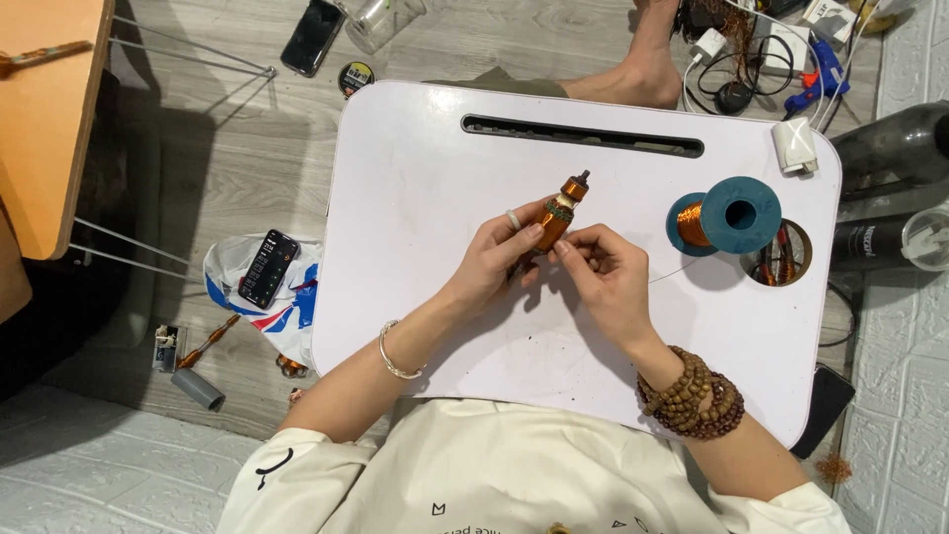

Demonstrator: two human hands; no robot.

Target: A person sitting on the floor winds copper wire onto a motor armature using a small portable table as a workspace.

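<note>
The left hand (497, 259) is gripping a copper-wound rotor (559, 214); the right hand (603, 277) is pinching, seemingly, thin wire running right to a blue spool (730, 216).

Bright, even light — soft shadows lean left; sharp focus, slight edge distortion.

Over a white lap desk (415, 198), the left hand (494, 259) grips a copper-wound motor armature (560, 214), tilted up to the right. The right hand (603, 272) pinches thin wire beside it. A teal spool of copper wire (727, 216) lies nearby.
</note>
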